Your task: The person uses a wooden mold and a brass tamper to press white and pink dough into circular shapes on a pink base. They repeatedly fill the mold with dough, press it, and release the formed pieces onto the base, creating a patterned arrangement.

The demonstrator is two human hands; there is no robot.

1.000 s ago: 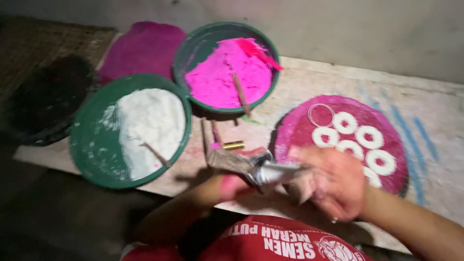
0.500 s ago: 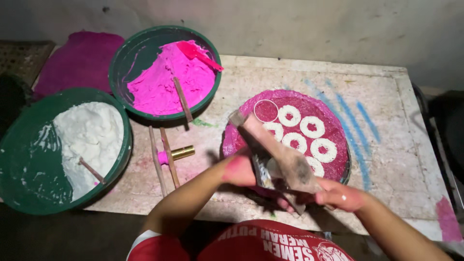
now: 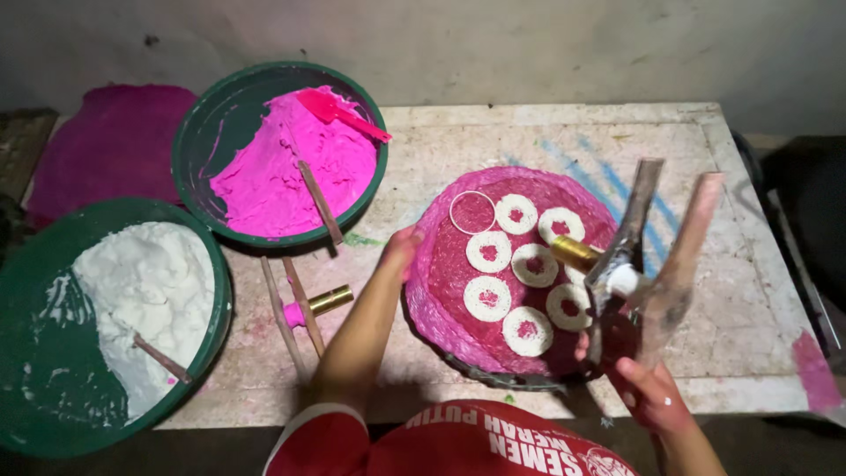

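Head view, looking down on a worn stone table [image 3: 493, 132]; left hand [image 3: 401, 251] resting with loose fingers on the near-left rim of a round pink tray [image 3: 441, 308], apparently steadying it, gripping nothing; right hand [image 3: 648, 388] at the near-right of the tray, fingers closed around a clear piping bag [image 3: 656, 264] with a brass nozzle [image 3: 575, 253], nozzle aimed in over the tray as if for filling; bag's upper flaps raised and blurred.

On the tray: seven white dough rings [image 3: 515, 213] with pink centres, plus one thin empty ring mould [image 3: 472, 211] at the far-left edge.

Left of the tray, on the table: two thin sticks [image 3: 295, 304] and a spare brass nozzle [image 3: 328, 301] with a pink tip, within easy reach.

Farther left, beyond the sticks: green basin [image 3: 203, 132] of bright pink paste [image 3: 291, 172], red spatula [image 3: 339, 113] and a stick lying in it; nearer and leftmost, second green basin [image 3: 18, 353] of white paste [image 3: 150, 291], stick stuck in it; purple mat [image 3: 106, 150] behind both.
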